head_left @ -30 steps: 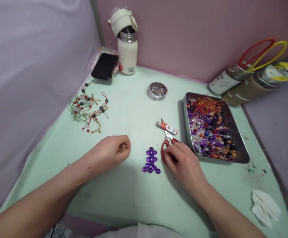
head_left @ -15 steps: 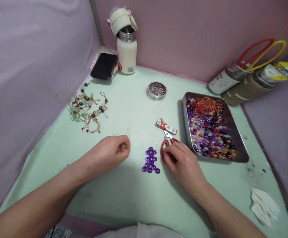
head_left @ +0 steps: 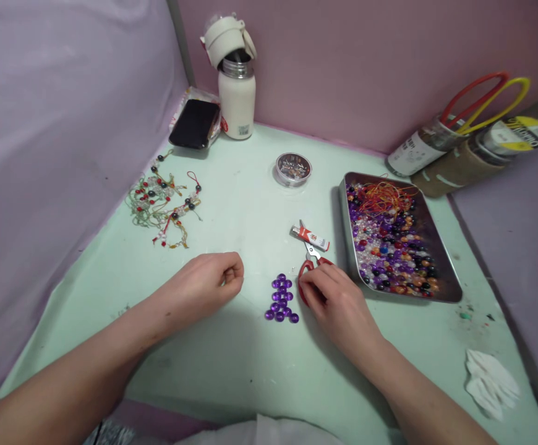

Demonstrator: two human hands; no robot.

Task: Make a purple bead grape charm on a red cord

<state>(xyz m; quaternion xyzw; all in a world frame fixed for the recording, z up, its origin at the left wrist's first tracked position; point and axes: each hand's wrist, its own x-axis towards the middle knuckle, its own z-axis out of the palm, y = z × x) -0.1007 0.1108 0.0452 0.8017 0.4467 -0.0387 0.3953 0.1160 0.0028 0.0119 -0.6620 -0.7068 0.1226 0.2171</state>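
Note:
My left hand point(head_left: 220, 278) is closed in a pinch above the table, left of a small cluster of purple beads point(head_left: 281, 298). On the other side of the beads, my right hand point(head_left: 334, 303) is also pinched shut, over the red handles of the scissors point(head_left: 313, 254). A thin clear thread is faintly visible between the hands in the earlier view; it is barely visible now, and its ends are hidden by the fingers. The beads lie in short rows between both hands. A white-and-red lighter point(head_left: 310, 237) lies across the scissor blades.
A metal tray point(head_left: 445, 272) of mixed beads and orange cord stands right. Beaded strings point(head_left: 162, 198) lie left. Behind are a round clear box point(head_left: 294, 168), white bottle point(head_left: 237, 102), black phone point(head_left: 195, 123) and cylindrical holders point(head_left: 417, 151). A crumpled white tissue point(head_left: 489, 383) lies front right.
Both hands keep nearly the same pose. The view has shifted very slightly, and the things on the right appear a little further left.

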